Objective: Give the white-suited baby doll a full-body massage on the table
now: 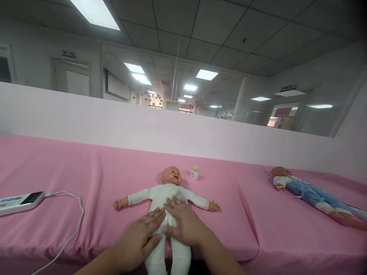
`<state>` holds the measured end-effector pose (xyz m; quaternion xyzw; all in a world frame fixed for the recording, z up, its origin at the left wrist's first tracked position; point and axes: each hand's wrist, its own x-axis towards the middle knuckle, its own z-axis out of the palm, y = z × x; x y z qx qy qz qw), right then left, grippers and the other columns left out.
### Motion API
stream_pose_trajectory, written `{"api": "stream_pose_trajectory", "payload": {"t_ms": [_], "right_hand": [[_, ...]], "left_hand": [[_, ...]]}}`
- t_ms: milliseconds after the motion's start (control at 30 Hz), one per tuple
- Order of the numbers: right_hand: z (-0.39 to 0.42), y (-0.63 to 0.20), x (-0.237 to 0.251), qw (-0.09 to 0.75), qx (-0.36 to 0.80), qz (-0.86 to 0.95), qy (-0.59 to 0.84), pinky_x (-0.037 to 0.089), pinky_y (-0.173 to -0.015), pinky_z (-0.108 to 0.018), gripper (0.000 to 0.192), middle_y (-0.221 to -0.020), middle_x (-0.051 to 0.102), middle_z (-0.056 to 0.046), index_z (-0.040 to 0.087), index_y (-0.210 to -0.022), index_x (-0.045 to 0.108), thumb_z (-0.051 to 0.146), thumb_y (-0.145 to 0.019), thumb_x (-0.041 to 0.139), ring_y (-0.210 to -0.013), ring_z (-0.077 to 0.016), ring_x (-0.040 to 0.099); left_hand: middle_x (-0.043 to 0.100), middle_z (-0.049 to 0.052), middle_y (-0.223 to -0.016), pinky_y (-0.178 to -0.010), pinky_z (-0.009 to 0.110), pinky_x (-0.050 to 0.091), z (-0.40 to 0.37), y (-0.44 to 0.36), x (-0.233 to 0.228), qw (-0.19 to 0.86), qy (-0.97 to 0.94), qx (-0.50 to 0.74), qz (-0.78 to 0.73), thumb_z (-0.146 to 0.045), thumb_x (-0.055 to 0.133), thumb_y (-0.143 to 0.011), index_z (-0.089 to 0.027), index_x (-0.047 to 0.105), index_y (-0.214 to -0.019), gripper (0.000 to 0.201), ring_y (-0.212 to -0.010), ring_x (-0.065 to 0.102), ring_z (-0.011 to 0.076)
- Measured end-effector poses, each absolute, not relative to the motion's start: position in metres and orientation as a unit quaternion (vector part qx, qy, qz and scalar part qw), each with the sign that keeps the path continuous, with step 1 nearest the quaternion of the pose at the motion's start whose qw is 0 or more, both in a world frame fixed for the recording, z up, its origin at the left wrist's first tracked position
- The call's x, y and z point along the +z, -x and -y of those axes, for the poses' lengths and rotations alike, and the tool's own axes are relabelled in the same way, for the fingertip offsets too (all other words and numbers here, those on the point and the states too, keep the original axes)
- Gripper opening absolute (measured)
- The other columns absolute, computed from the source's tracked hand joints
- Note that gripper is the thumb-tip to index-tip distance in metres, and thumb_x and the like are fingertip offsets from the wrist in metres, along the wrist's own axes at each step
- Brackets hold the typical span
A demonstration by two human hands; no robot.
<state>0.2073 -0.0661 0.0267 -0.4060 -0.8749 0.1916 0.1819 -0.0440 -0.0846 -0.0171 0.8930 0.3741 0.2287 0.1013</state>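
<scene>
A baby doll (169,193) in a white one-piece suit lies on its back with both arms spread, its head toward the wall. My left hand (140,233) rests on the left side of its belly, fingers extended and close together. Flat on the middle of the torso lies my right hand (185,221), its fingers stretched and slightly apart. Neither hand grips anything. Beside the doll's head stands a small white bottle (194,174) with a green cap, touched by neither hand. The doll's feet run out of view at the bottom.
Pink sheeting (109,175) covers the padded surface. At the left lies a white handheld device (21,202) with a dark screen and a white cable (82,214). A second doll (308,193) in blue and white lies at the right. Behind runs a low white wall (137,131) under a window.
</scene>
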Motion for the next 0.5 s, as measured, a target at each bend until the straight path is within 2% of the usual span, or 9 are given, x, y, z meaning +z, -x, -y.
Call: {"api": "stream_pose_trajectory", "payload": {"t_ms": [167,333,400,500], "right_hand": [[0.022,-0.220,0.030,0.142,0.170,0.867,0.447,0.006,-0.130,-0.061,0.083,-0.173,0.021,-0.007,0.026,-0.164,0.032,0.073,-0.098,0.048,-0.162,-0.0339,0.013],[0.005,-0.247,0.017,0.165,0.154,0.827,0.515,0.006,-0.128,-0.062,0.079,-0.171,0.030,-0.009,0.028,-0.164,0.033,0.072,-0.100,0.042,-0.160,-0.0336,0.022],[0.005,-0.255,0.010,0.185,0.161,0.818,0.520,0.006,-0.128,-0.061,0.082,-0.169,0.034,-0.011,0.027,-0.164,0.033,0.073,-0.098,0.046,-0.159,-0.0328,0.027],[0.005,-0.261,0.002,0.201,0.180,0.825,0.496,0.004,-0.128,-0.062,0.100,-0.169,0.035,-0.011,0.028,-0.165,0.031,0.076,-0.084,0.066,-0.158,-0.0353,0.029]], "left_hand": [[0.038,0.002,-0.167,-0.126,0.049,0.033,0.089,0.045,-0.013,0.124,-0.883,0.223,-0.395,-0.053,0.047,-0.105,-0.033,0.038,-0.163,0.061,-0.153,0.039,0.0290],[0.037,0.001,-0.167,-0.127,0.049,0.032,0.092,0.047,-0.012,0.132,-0.878,0.224,-0.401,-0.052,0.045,-0.106,-0.034,0.037,-0.163,0.060,-0.154,0.038,0.0286],[0.034,0.002,-0.168,-0.127,0.049,0.031,0.094,0.044,-0.006,0.129,-0.880,0.224,-0.400,-0.051,0.042,-0.107,-0.033,0.034,-0.164,0.061,-0.155,0.036,0.0287],[0.030,0.002,-0.170,-0.129,0.051,0.028,0.095,0.031,0.011,0.127,-0.892,0.210,-0.380,-0.053,0.039,-0.108,-0.032,0.030,-0.166,0.062,-0.157,0.032,0.0290]]}}
